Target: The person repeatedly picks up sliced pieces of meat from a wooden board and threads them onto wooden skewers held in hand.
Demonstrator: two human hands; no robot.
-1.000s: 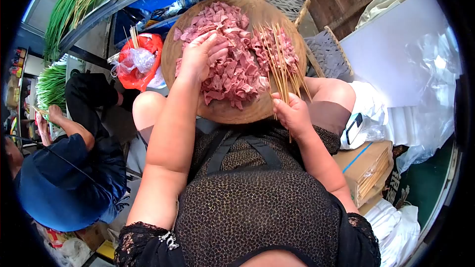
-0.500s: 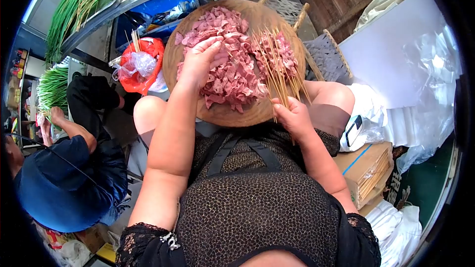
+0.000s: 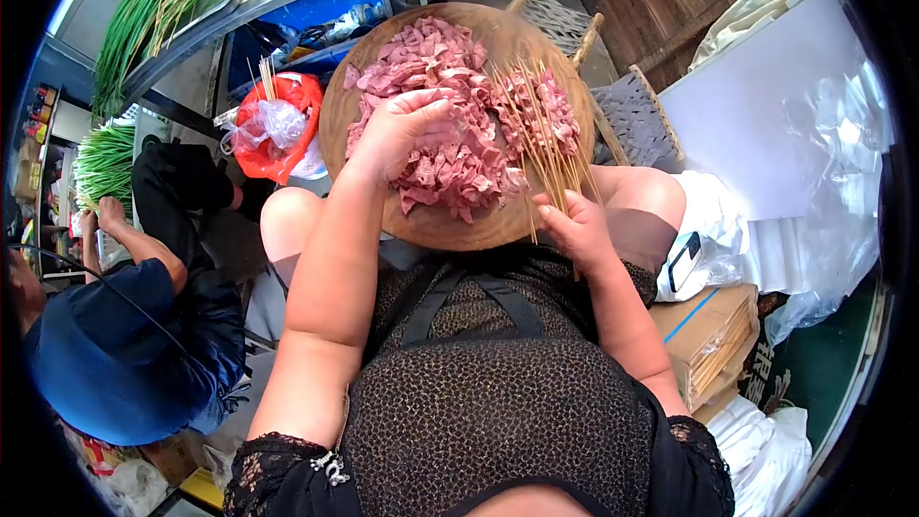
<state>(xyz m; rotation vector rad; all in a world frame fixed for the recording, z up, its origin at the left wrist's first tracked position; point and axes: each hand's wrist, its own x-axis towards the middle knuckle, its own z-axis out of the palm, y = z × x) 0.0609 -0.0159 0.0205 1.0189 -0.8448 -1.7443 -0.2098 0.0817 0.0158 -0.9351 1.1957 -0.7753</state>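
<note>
In the head view, our right hand [image 3: 578,230] is grasping thin sticks [image 3: 558,177]; our left hand [image 3: 407,129] is curling over loose meat [image 3: 431,53] at upper centre, its grip unclear. Some sticks seem to be carrying meat, right on the round board [image 3: 337,129]; more is lying unthreaded. 1 red bag [image 3: 287,168] is sitting upper left.

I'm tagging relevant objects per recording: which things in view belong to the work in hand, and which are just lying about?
In the work:
skewers, held in the right hand
sliced meat, at the left hand
round wooden board, under the meat

Apparently just lying about:
phone
woven seat
red bag, though sticks stand in it
</note>
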